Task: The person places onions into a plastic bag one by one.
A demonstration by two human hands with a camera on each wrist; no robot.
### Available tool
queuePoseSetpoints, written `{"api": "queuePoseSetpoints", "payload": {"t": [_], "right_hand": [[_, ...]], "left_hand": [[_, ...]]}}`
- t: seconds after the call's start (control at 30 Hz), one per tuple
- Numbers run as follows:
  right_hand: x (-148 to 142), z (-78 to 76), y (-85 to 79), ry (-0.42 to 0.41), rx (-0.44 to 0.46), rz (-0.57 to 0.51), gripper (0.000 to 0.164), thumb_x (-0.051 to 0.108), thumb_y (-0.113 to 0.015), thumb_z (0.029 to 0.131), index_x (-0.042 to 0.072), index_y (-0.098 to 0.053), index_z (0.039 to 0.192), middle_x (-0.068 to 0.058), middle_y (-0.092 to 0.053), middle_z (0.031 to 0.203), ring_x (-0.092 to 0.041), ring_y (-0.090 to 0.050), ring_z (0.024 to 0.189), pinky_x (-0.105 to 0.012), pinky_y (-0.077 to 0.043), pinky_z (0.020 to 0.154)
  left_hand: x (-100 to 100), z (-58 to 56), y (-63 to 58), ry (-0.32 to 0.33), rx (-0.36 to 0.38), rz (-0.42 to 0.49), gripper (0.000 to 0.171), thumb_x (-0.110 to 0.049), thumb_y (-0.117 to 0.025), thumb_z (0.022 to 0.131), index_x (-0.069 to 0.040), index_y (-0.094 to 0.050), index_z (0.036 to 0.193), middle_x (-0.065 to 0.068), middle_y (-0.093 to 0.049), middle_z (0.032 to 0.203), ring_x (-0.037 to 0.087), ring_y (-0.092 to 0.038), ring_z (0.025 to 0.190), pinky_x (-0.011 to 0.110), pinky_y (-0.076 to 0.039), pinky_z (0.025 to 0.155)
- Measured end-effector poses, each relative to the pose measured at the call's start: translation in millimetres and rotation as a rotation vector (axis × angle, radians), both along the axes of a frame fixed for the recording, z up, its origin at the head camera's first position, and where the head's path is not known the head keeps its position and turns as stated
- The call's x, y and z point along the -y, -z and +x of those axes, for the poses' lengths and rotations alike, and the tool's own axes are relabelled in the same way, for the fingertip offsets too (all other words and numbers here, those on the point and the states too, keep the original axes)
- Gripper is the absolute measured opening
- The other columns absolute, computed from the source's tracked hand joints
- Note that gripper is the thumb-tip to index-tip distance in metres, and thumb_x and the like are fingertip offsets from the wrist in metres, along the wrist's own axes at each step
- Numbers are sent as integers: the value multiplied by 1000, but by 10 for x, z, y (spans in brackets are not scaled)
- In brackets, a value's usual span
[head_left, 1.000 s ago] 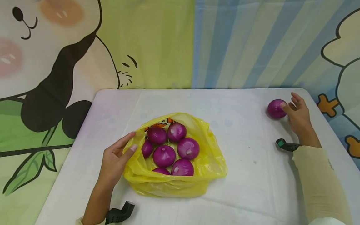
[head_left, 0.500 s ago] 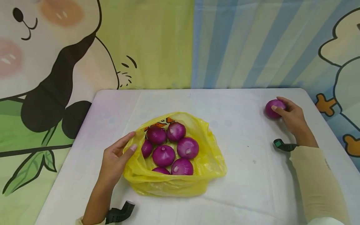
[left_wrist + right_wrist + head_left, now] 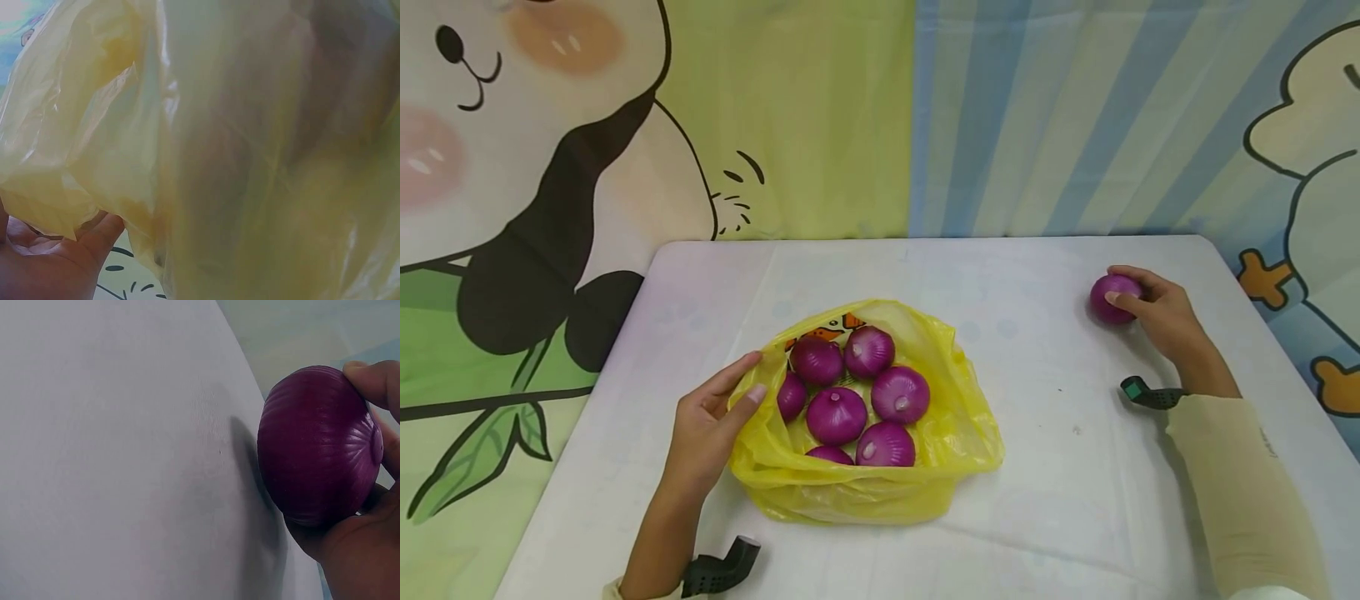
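Observation:
My right hand (image 3: pixel 1168 317) grips a red onion (image 3: pixel 1112 300) at the far right of the table, thumb on the near side and fingers round the back. The same onion (image 3: pixel 319 447) fills the right of the right wrist view, its shadow beside it; whether it touches the table I cannot tell. At the left rim of a yellow plastic bag (image 3: pixel 970 417), my left hand (image 3: pixel 707 433) holds the edge between thumb and fingers. Inside the bag lie several red onions (image 3: pixel 837 416). The left wrist view is mostly covered by the bag's thin wall (image 3: pixel 219 156).
A white cloth covers the table (image 3: pixel 1045 517). Its back edge meets a wall hanging (image 3: pixel 820 125) printed with cartoon animals and stripes. Each wrist wears a black camera mount (image 3: pixel 718 571).
My right hand has closed round the lone onion and moved it a little to the left, towards the bag. The left hand and the bag stay put.

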State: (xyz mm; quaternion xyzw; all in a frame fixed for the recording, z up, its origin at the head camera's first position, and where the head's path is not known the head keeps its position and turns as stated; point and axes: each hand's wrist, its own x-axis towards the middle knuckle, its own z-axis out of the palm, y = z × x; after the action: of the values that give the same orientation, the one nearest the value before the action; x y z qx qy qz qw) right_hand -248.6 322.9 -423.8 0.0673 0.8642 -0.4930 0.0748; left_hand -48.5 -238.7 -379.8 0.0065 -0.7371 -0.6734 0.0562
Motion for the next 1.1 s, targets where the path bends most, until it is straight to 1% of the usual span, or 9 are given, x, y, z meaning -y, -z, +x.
{"api": "queuePoseSetpoints", "payload": {"t": [0.13,0.27,0.33,0.4,0.5,0.57,0.8,0.97,1.1], "right_hand": [[113,22,-57,-37,-11,16,60,43,-64,93,28,-43,148,-12,-27,156,-38,-26,138,-55,-32,109],[238,50,-105,-104,-39,36,62,42,-66,92,25,-44,147,-14,-30,154,-40,-29,136,-56,-35,106],[310,64,-132,-140,-51,43,63,42,-66,91,24,-45,147,-15,-33,152,-39,-31,134,-49,-40,105],[387,79,-165,-167,-64,38,63,42,-67,90,24,-46,146,-14,-36,150,-38,-34,132,-38,-45,101],[508,107,-224,-195,-86,24,61,40,-68,90,24,-48,145,-12,-39,147,-37,-36,131,-23,-49,89],[585,124,-257,-211,-104,6,59,36,-69,90,24,-48,144,-11,-41,146,-37,-37,130,-19,-50,84],[808,157,-318,-289,-165,-92,53,15,-68,93,19,-51,143,-8,-43,144,-34,-41,127,-18,-52,81],[932,166,-337,-353,-199,-139,51,10,-68,92,13,-53,140,-7,-48,140,-24,-48,119,-20,-53,81],[1005,170,-359,-407,-240,-207,48,5,-67,92,9,-55,138,-10,-49,138,-23,-52,112,-22,-55,81]], "left_hand": [[1,-2,8,1,-4,10,45,-7,-61,96,4,-50,138,13,-50,142,13,-52,125,26,-48,92],[2,0,10,-2,-2,12,45,-7,-61,96,4,-50,138,13,-50,142,13,-52,125,26,-48,92],[3,1,10,-4,-2,8,45,-8,-62,96,4,-50,138,13,-51,141,13,-52,125,26,-48,92],[2,1,9,-4,-4,8,45,-8,-62,96,4,-50,138,13,-51,141,13,-52,125,26,-48,92],[2,0,7,-5,-6,9,45,-7,-61,96,4,-50,138,13,-51,141,13,-52,125,26,-48,92],[2,0,5,-4,-6,15,45,-7,-61,96,5,-50,138,13,-51,141,13,-52,125,27,-48,91],[6,1,3,-3,-12,16,45,-6,-61,96,5,-50,138,12,-51,141,13,-53,124,27,-49,91],[4,3,2,-2,-6,21,45,-7,-61,96,5,-49,138,12,-50,142,13,-53,124,27,-48,91],[2,5,2,-6,-2,14,45,-7,-61,96,5,-50,138,12,-50,142,12,-53,124,27,-49,91]]}}
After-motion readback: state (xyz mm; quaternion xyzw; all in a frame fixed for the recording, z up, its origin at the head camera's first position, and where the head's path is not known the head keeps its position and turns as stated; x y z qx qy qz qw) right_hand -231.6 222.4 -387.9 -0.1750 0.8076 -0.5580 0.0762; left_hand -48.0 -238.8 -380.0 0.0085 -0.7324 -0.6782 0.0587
